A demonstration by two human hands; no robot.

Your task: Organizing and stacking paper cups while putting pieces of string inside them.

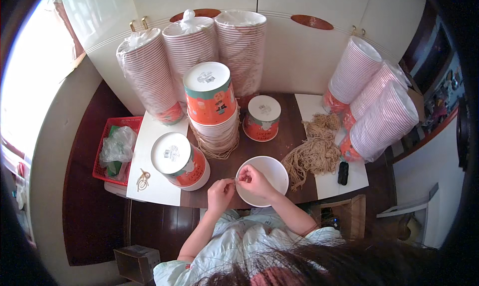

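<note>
The counter (272, 141), dark wood with white boards laid at either end, carried nearly all the stock and left little bare surface. Tall sleeves of nested paper cups in clear wrap (192, 51) stood against the white cabinet doors at the back, and three more sleeves (371, 104) leaned at the right rear, evidently parked out of the working zone. An upturned stack of orange printed cups (212, 104) stood centre, with strings hanging at its lower tiers; a single upturned cup (263, 118) stood just to its right and another (179, 160) lay tilted at front left. A red basket holding a crumpled plastic bag (117, 146) sat off the left end of the counter. A heap of tan string lengths (312, 153) lay just right of the white bowl-shaped cup (263, 181), within easy reach of the right hand. That cup stood mouth-up at the front edge of the counter, directly before the person. Both hands met over its near-left rim: the left hand (219, 192) and the right hand (254, 181) had their fingers pinched nearly closed on a thin string (234, 179) stretched between them, held close for fine work. A small black object (343, 172) lay on the right board, and a loose string loop (143, 179) on the left. Open room was confined to the strip between the cups and the front edge.
</note>
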